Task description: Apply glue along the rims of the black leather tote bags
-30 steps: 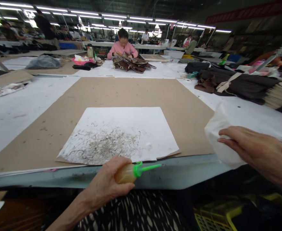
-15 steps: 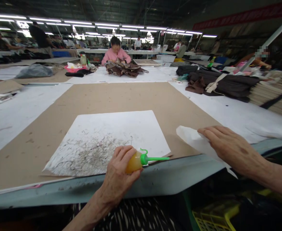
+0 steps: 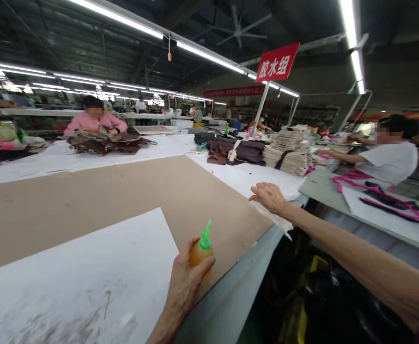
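My left hand (image 3: 190,270) is wrapped round a squeeze bottle (image 3: 196,255) of amber liquid, with a green cap and a thin green nozzle pointing up. It is above the brown board (image 3: 209,200), just right of a white sheet (image 3: 123,253) marked with dark smears and thread-like strands. My right hand (image 3: 268,197) reaches out to the board's right corner. Its bent fingers are on a piece of thin white paper (image 3: 276,220), which hangs down over the table's front edge. The right thumb is hidden.
Dark folded fabric (image 3: 245,152) and a strapped stack of beige pieces (image 3: 288,153) lie at the back right. Opposite, a person in pink (image 3: 97,119) handles brown pieces (image 3: 109,142). Another person (image 3: 388,153) works at the right-hand table. A yellow crate (image 3: 319,263) is below.
The view has swung right. My left hand has turned the bottle from nozzle pointing right to nearly upright. My right hand has moved right and farther away, along with the white paper.
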The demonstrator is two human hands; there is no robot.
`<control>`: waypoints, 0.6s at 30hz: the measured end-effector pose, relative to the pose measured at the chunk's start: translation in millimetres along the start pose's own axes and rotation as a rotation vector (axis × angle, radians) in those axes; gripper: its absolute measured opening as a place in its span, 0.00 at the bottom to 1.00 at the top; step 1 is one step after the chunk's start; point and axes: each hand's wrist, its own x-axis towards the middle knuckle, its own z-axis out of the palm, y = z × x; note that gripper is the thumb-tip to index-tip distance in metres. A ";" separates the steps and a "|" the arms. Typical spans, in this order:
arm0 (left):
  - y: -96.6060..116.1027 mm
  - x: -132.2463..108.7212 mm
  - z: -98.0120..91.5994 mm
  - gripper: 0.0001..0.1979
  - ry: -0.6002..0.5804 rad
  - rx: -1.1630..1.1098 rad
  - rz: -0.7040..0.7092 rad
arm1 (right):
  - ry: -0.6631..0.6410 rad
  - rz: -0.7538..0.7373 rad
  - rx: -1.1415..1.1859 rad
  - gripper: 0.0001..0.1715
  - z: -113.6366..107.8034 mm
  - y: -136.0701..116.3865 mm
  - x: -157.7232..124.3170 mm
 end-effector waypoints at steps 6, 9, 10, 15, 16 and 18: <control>-24.6 41.2 26.1 0.23 0.027 0.013 -0.007 | 0.024 0.031 -0.062 0.07 21.4 32.4 10.5; -36.0 52.9 34.0 0.22 0.082 0.036 -0.010 | 0.037 -0.001 -0.026 0.10 30.3 57.1 22.4; -39.8 55.1 35.9 0.22 0.095 0.047 -0.015 | 0.040 0.000 -0.003 0.14 34.7 64.9 26.4; -65.7 60.4 41.5 0.26 0.127 0.105 -0.038 | 0.048 0.154 0.155 0.27 73.5 74.0 30.4; -72.0 60.8 41.8 0.28 0.145 0.123 -0.024 | 0.038 0.201 0.198 0.27 83.6 68.4 26.4; -82.7 60.3 41.3 0.32 0.172 0.187 0.030 | 0.011 0.306 0.292 0.24 102.6 52.9 13.8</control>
